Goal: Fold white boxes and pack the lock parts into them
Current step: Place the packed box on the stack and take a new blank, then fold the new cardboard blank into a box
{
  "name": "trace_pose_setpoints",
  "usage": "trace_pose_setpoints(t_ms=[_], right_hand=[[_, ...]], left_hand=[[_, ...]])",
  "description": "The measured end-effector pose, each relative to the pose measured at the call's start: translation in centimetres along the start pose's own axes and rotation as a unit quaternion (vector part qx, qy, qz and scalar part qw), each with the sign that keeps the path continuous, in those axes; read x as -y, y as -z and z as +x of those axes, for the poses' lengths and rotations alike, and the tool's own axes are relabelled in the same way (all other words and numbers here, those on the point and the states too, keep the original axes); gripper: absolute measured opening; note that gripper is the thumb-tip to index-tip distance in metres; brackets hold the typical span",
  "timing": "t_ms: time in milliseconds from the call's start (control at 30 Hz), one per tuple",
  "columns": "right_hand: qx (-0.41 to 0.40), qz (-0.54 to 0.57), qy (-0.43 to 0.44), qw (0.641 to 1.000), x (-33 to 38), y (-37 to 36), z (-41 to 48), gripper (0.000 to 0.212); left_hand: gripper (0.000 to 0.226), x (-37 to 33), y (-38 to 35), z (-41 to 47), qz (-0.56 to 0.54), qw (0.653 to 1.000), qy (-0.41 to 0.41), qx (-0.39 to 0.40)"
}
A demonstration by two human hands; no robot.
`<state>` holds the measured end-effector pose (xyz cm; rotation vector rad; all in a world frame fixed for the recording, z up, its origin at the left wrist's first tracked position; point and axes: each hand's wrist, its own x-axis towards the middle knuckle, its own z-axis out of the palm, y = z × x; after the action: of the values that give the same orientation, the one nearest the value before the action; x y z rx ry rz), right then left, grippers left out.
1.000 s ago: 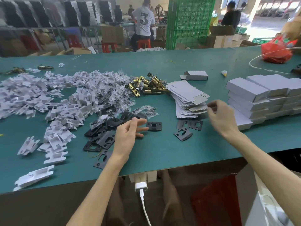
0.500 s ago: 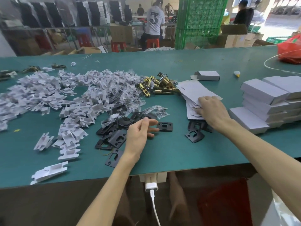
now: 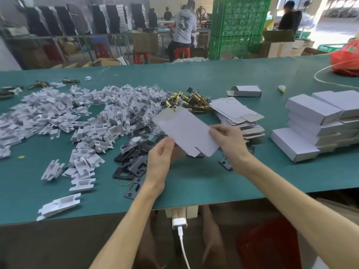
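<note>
My right hand [image 3: 228,141] pinches the right edge of a flat white box blank [image 3: 185,130], lifted above the green table [image 3: 194,183]. My left hand [image 3: 160,158] is raised just under the blank's left lower edge, fingers loosely curved, touching or nearly touching it. Behind the right hand lies the stack of flat blanks [image 3: 238,115]. Black metal plates [image 3: 134,166] lie scattered below the hands. Brass latch parts [image 3: 186,101] sit in a heap further back. White plastic inserts [image 3: 58,121] and small clear bags spread over the left half.
Folded white boxes [image 3: 318,123] are stacked at the right. One half-folded box [image 3: 244,91] lies behind the blanks. A red bag [image 3: 345,61] and white cable sit far right. Green crates [image 3: 237,26] and people stand beyond the table. A charger [image 3: 179,223] hangs under the front edge.
My right hand took one blank off the stack and brought it left and up. My left hand rose from the black plates to meet it.
</note>
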<state>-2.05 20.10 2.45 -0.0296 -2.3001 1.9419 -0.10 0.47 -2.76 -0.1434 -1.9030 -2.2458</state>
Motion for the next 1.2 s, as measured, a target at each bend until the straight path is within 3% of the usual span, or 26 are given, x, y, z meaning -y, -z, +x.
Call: trace_pose_setpoints(t_ms=[100,267,433,533,667,733,800,867,967,1033,1200], right_hand=[[0.05,0.159,-0.102,0.981,-1.7,-2.0,-1.6,0.019],[0.137,0.249,-0.111,0.952,-3.1,-3.3,-3.0,0.025],[0.173,0.227,-0.071,0.956,-3.2,-3.5,-3.4,0.027],[0.17,0.139,-0.007,0.976,-3.4,-3.9,-3.9,0.026],[0.173,0.077,0.047,0.981,-3.0,-4.2,-4.4,0.048],[0.207,0.045,0.071,0.975,-2.7,-4.1,-4.6,0.057],[0.242,0.047,0.077,0.966,-2.7,-4.0,-4.9,0.048],[0.235,0.095,0.059,0.966,-2.6,-3.9,-5.0,0.033],[0.206,0.229,-0.006,0.951,-2.9,-3.8,-4.6,0.03],[0.182,0.257,-0.018,0.949,-3.1,-3.7,-4.4,0.027],[0.188,0.225,-0.005,0.956,-3.4,-3.7,-4.4,0.05]], left_hand=[[0.034,-0.1,0.3,0.0,-0.023,1.0,0.019,-0.003],[0.08,-1.3,0.3,0.0,-0.09,0.993,0.07,0.044],[0.069,-1.9,0.7,0.2,-0.168,0.981,0.093,0.038],[0.099,-2.1,0.8,0.4,-0.194,0.975,0.101,0.03],[0.096,-1.9,0.9,0.5,-0.172,0.981,0.085,-0.003],[0.114,-1.8,0.5,0.4,-0.134,0.988,0.08,-0.015],[0.124,-1.5,0.1,0.2,-0.073,0.995,0.075,-0.002],[0.107,-1.0,0.1,0.4,-0.024,0.997,0.07,0.004],[0.077,-0.6,0.7,0.6,-0.04,0.995,0.072,-0.047],[0.063,-0.6,0.8,0.6,-0.03,0.995,0.065,-0.063],[0.044,-0.9,0.0,0.2,-0.006,0.996,0.078,-0.035]])
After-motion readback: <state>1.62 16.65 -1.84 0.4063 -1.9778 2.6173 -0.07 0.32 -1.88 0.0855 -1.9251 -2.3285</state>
